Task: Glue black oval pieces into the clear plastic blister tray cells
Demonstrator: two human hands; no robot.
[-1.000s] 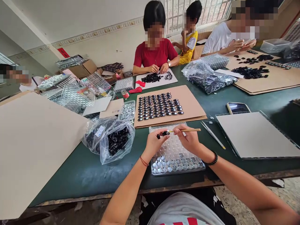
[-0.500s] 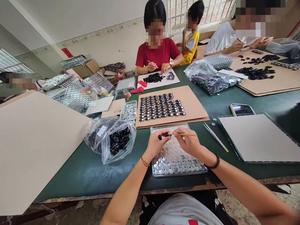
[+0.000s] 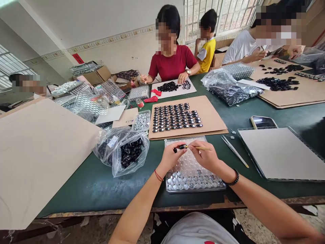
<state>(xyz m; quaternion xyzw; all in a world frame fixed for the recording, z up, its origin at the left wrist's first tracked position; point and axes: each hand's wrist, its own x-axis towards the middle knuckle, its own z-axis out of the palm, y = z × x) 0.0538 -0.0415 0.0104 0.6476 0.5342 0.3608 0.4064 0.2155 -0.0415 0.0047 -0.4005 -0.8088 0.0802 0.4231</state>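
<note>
Between the fingers of my left hand [image 3: 172, 156] is a small glossy black oval piece [image 3: 181, 146]; a second dark bit shows by the fingertips. My right hand [image 3: 204, 156] pinches a thin wooden stick [image 3: 203, 148], its tip at the black piece. Both hands are above a clear plastic tray [image 3: 188, 165], whose near rows hold round silvery pieces [image 3: 186, 186]. Beyond the hands, rows of black ovals with pale centres [image 3: 175, 117] lie on a cardboard sheet [image 3: 212, 117]. To the left sits an open plastic bag [image 3: 144, 159] of black pieces [image 3: 130, 151].
A box of small metal parts [image 3: 142, 121] stands left of the cardboard. On the right lie tweezers [image 3: 235, 150], a phone [image 3: 263, 122] and a grey board [image 3: 281, 152]. A big board [image 3: 45, 159] juts over the left side. Several people sit across the table [image 3: 83, 189].
The view has shifted slightly. My hands stay together over the tray, the stick still at the black piece. Across the table, the co-worker in red has moved a hand away from the pieces.
</note>
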